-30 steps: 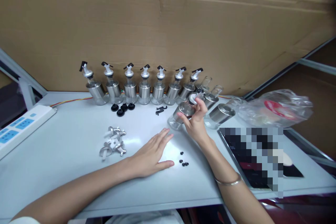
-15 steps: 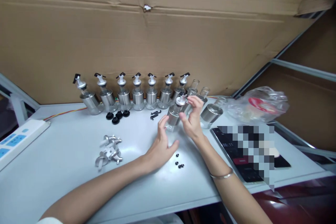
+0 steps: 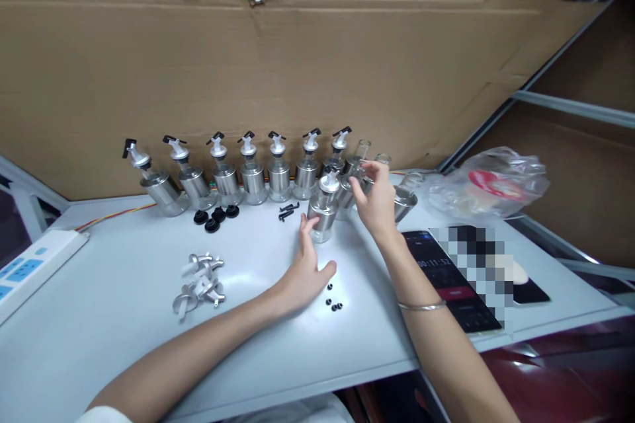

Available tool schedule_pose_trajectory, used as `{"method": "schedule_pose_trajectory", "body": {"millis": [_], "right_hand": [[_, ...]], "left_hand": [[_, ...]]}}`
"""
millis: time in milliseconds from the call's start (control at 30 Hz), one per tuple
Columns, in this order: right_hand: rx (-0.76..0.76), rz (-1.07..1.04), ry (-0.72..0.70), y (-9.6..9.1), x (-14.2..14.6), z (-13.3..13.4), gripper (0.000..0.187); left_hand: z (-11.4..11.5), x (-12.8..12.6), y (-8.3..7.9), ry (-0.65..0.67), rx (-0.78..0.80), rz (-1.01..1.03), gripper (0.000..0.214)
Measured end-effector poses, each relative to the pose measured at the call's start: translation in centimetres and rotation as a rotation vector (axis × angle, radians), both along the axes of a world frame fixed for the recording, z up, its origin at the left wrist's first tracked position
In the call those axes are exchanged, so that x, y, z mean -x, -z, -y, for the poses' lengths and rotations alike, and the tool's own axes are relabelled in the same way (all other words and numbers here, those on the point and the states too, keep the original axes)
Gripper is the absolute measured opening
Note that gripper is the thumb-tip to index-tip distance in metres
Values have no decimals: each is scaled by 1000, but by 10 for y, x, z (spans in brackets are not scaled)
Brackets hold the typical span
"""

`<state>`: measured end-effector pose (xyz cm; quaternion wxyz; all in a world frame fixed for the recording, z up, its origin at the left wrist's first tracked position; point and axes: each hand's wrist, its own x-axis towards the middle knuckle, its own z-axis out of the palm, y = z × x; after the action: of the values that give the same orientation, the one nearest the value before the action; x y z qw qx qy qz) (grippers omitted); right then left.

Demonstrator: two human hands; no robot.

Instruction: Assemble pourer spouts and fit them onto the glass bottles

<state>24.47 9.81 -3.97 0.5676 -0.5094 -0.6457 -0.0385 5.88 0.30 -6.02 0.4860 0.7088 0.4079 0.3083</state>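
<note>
A steel-sleeved glass bottle (image 3: 321, 215) stands upright with a silver pourer top (image 3: 329, 181) on it. My left hand (image 3: 302, 271) is beside it, fingertips at the bottle's lower left side and thumb spread away. Just behind and to the right is a bottle without a top (image 3: 346, 199). My right hand (image 3: 378, 205) has thumb and fingers about this bottle's clear neck; the fingers partly hide the grip. Several small black plugs (image 3: 334, 307) lie near my left thumb.
Several topped bottles (image 3: 224, 180) line the cardboard wall. More topless bottles (image 3: 407, 201) stand right. Black stoppers (image 3: 212, 225), black levers (image 3: 288, 211) and silver pourer parts (image 3: 201, 284) lie left. A phone (image 3: 459, 294), a plastic bag (image 3: 489, 185) and a power strip (image 3: 37, 264) flank them.
My right hand has moved off the bottle with the pourer top to the neck of the topless bottle behind it. My left hand stays low beside the topped bottle. The view has shifted slightly.
</note>
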Motion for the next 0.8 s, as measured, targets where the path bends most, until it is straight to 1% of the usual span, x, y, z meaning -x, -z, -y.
{"method": "schedule_pose_trajectory", "body": {"millis": [100,167,300,367,533,667,800], "right_hand": [[-64,-50,19,3,0,4,22],[-118,-66,48,3,0,8,23],[-291,-128,170,-2,-1,18,25],[-346,-167,205,-4,-2,22,25],[-373,-172,222,-5,0,24,23],[-369,-162,165,-3,1,24,23],[-335,-139,120,-3,3,25,22]], "left_hand": [[-1,-5,-9,-29,75,-7,60],[-4,-8,-13,-37,83,-14,58],[-17,-17,-15,-12,53,-94,58],[-26,-23,-15,4,16,-126,56],[-49,-40,-9,21,-32,-119,60],[-65,-52,-5,36,-48,-116,66],[-72,-55,-2,52,-56,-116,69]]}}
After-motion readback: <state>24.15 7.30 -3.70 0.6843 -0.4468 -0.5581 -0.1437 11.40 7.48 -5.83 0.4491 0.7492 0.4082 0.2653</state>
